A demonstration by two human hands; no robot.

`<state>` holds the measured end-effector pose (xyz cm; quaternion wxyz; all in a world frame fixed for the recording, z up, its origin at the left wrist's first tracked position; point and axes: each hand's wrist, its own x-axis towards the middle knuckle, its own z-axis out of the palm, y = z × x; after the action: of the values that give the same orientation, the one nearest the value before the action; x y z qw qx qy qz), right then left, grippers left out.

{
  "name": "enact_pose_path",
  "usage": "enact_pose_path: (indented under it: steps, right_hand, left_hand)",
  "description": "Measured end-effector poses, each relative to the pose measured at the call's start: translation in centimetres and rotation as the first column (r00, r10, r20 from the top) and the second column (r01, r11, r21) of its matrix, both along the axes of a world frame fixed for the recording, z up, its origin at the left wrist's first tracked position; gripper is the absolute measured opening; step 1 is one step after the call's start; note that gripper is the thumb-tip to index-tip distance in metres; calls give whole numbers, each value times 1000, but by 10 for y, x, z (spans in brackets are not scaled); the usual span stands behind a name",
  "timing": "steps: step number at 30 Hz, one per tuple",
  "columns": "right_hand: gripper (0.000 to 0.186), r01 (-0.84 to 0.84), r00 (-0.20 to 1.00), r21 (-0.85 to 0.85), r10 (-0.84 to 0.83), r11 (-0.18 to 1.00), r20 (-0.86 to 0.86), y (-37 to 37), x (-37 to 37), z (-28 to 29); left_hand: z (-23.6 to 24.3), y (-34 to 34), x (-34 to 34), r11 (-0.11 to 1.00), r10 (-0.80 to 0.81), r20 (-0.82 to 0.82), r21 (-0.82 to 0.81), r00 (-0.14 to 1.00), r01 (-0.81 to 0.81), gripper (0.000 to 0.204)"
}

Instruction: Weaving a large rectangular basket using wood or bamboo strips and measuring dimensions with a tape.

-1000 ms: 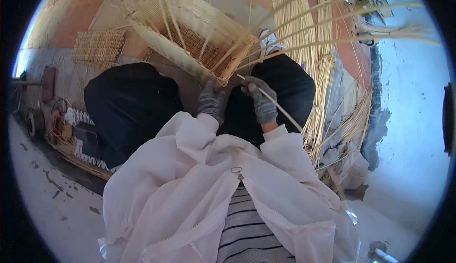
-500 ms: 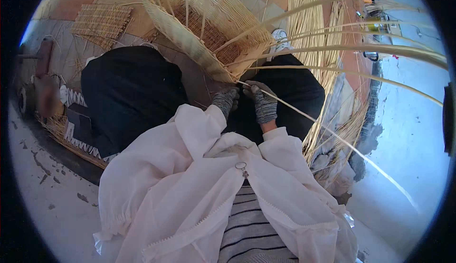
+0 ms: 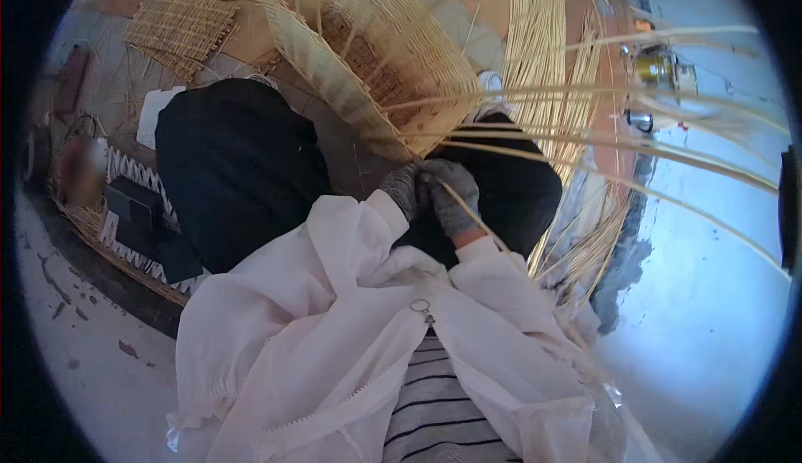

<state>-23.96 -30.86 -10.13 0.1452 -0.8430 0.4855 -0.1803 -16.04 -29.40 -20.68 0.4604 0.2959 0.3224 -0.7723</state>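
My right hand [image 3: 454, 198], in a grey knitted glove, grips a pale cane strand [image 3: 493, 239] that trails down toward the lower right. Close against it, my left hand [image 3: 401, 189], gloved the same way, has its fingers curled just below the near corner of a woven cane basket [image 3: 322, 70]; what they hold is hidden. The basket lies tilted beyond my dark-trousered knees, open side up, with long unwoven strands [image 3: 606, 141] fanning out from it to the right.
Bundles of cane [image 3: 535, 24] lie right of the basket, beside a pale wall [image 3: 693, 254]. A woven panel [image 3: 180, 33] rests upper left. A dark block [image 3: 129, 204] and white zigzag material sit left of my knee. Metal containers [image 3: 656, 70] stand at upper right.
My two hands have come together, the left moving right. The basket and its fanned strands sit slightly farther right in view, and the held strand now hangs more steeply.
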Motion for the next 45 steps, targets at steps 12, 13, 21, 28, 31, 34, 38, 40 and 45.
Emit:
enact_pose_path:
  steps: [12,13,21,28,31,34,38,40,45]
  right_hand:
    - [7,191,980,180,-199,965,28,-3,-7,-12]
    - [6,129,990,129,-134,983,32,-6,-7,-13]
    - [2,26,999,-27,-27,999,-47,-18,-4,-22]
    - [4,118,977,88,-100,989,-190,-22,-14,-26]
    - [5,123,992,59,-121,991,-35,-8,-3,-22]
    - [6,156,987,89,-159,984,29,-8,-3,-25]
    - [5,180,981,80,-185,980,59,-9,7,-19]
    - [8,141,990,5,-141,990,13,-14,-10,-35]
    - [10,183,978,-59,-188,981,-91,-27,-37,-43]
  left_hand:
    - [-89,-5,-43,422,54,815,-542,576,727,18]
    - [-90,-7,-45,399,-58,774,-561,631,725,18]
    - [-58,-30,-32,349,2,962,-257,274,901,14]
    - [-35,-16,-19,322,75,997,-54,32,945,13]
    - [-34,-11,-18,309,79,997,-3,-23,951,13]
    - [-30,-12,-16,291,92,994,34,-64,956,14]
    - [-20,-20,-12,271,114,986,84,-119,959,16]
    - [-13,-25,-9,259,134,980,110,-149,960,17]
    - [3,-33,22,132,319,926,168,-202,977,18]
